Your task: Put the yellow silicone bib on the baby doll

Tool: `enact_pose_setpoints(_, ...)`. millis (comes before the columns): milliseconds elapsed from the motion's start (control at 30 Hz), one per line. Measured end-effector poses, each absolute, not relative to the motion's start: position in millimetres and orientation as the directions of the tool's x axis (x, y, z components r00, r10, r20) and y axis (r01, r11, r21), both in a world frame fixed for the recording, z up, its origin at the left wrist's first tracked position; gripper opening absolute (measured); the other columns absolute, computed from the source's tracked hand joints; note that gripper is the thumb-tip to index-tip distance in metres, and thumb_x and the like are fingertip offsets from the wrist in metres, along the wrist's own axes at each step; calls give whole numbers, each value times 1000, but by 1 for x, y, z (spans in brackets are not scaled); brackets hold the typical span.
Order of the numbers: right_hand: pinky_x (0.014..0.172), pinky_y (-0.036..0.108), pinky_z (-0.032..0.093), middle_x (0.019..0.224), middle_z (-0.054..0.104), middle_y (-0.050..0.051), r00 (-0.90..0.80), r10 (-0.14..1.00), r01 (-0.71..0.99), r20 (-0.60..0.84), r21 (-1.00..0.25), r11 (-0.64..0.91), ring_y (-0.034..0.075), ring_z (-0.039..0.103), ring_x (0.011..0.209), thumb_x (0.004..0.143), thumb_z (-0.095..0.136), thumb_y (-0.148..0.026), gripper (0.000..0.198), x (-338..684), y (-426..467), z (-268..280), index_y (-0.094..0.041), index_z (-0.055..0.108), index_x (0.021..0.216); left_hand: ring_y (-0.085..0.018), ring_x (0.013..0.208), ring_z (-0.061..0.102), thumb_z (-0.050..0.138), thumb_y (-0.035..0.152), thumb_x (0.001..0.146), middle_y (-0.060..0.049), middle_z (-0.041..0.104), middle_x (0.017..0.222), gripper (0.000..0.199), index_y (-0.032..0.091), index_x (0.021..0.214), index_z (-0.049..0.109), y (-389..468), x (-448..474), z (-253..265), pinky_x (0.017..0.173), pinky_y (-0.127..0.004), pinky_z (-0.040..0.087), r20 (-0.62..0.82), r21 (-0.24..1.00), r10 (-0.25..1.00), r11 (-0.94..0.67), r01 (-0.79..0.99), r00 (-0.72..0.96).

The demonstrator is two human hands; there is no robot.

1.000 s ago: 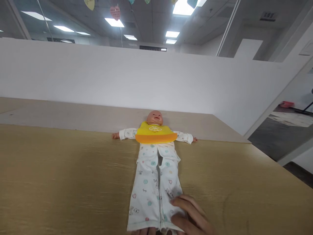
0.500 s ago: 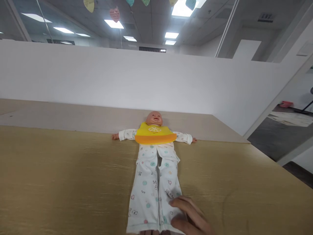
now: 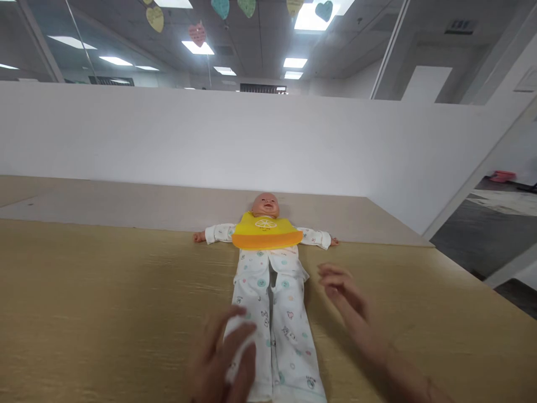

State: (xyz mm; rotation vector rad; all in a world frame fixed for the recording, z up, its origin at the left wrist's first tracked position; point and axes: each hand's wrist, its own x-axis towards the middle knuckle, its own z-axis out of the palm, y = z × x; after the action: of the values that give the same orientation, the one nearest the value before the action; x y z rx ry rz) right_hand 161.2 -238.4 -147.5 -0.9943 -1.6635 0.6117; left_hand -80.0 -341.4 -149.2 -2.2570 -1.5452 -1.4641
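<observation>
A baby doll [image 3: 265,206] lies on its back with its arms stretched out sideways. It wears a yellow bib [image 3: 266,230] with an orange lower pocket, and white patterned clothes with long trousers [image 3: 289,336] reaching toward me. My left hand [image 3: 226,352], blurred, hovers over the trouser leg on the left, fingers apart and holding nothing. To the right of the doll's hip, my right hand [image 3: 344,291] is above the table with its fingers loosely bent and nothing in them. The doll's feet are out of view.
The doll rests on a wooden table [image 3: 104,296] with a grey strip [image 3: 126,204] along its back. A white wall [image 3: 188,137] with glass above rises behind. The table's right edge drops to a dark floor, where a red object [image 3: 502,176] lies farther off.
My right hand has moved up and forward from the trouser leg to beside the doll's hip. My left hand has come into view over the other leg.
</observation>
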Motion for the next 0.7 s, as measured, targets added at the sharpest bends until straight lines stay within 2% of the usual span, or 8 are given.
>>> enact_pose_setpoints(100, 96, 30, 42, 110, 62, 8, 30, 939, 156, 343, -929, 335, 20, 54, 109, 78, 58, -30, 14, 159, -195, -131, -18, 64, 77, -19, 100, 59, 48, 23, 86, -9, 60, 110, 19, 21, 97, 64, -285, -86, -131, 76, -31, 55, 656, 631, 735, -406, 661, -174)
enact_pose_setpoints(167, 93, 30, 44, 108, 63, 7, 79, 970, -3, 229, -973, 230, 19, 57, 104, 76, 58, -29, 14, 156, -165, -126, -16, 64, 77, -19, 98, 59, 48, 25, 86, -8, 62, 104, 18, 20, 89, 66, -245, -90, -124, 85, -34, 51, 675, 644, 715, -454, 615, -178)
enact_pose_setpoints(267, 86, 29, 50, 102, 65, 6, 120, 988, -180, 99, -976, 120, 17, 63, 90, 72, 60, -25, 11, 150, -120, -129, -16, 64, 75, -20, 100, 57, 51, 23, 81, -7, 62, 100, 16, 21, 81, 67, -189, -98, -124, 95, -36, 43, 686, 642, 699, -452, 619, -201)
enact_pose_setpoints(433, 75, 25, 54, 92, 64, 4, 173, 985, -267, -22, -963, 25, 13, 64, 75, 70, 60, -20, 4, 142, -59, -136, -17, 61, 73, -21, 97, 57, 51, 19, 75, -5, 64, 94, 17, 22, 76, 67, -109, -111, -136, 90, -33, 43, 526, 787, 801, -330, 521, -287)
enact_pose_setpoints(500, 72, 23, 53, 84, 63, 4, 172, 984, -277, -50, -961, -1, 12, 63, 73, 71, 58, -21, 6, 138, -38, -137, -17, 59, 77, -22, 95, 56, 53, 20, 72, -5, 65, 91, 14, 22, 76, 67, -81, -117, -138, 89, -33, 41, 420, 853, 843, -239, 464, -336)
enact_pose_setpoints(600, 67, 22, 52, 72, 58, 1, 175, 977, -288, -125, -955, -71, 11, 61, 71, 72, 57, -22, 12, 131, -9, -141, -19, 53, 83, -21, 88, 55, 59, 25, 67, -5, 63, 88, 13, 20, 77, 65, -44, -125, -139, 82, -31, 41, 110, 972, 907, -12, 236, -406)
enact_pose_setpoints(700, 62, 22, 51, 68, 56, 2, 132, 961, -280, -242, -939, -198, 12, 59, 66, 72, 58, -25, 19, 122, 17, -149, -20, 50, 88, -19, 77, 56, 62, 31, 65, -5, 60, 83, 20, 19, 82, 61, -17, -128, -138, 71, -28, 43, -118, 989, 918, 143, 40, -378)
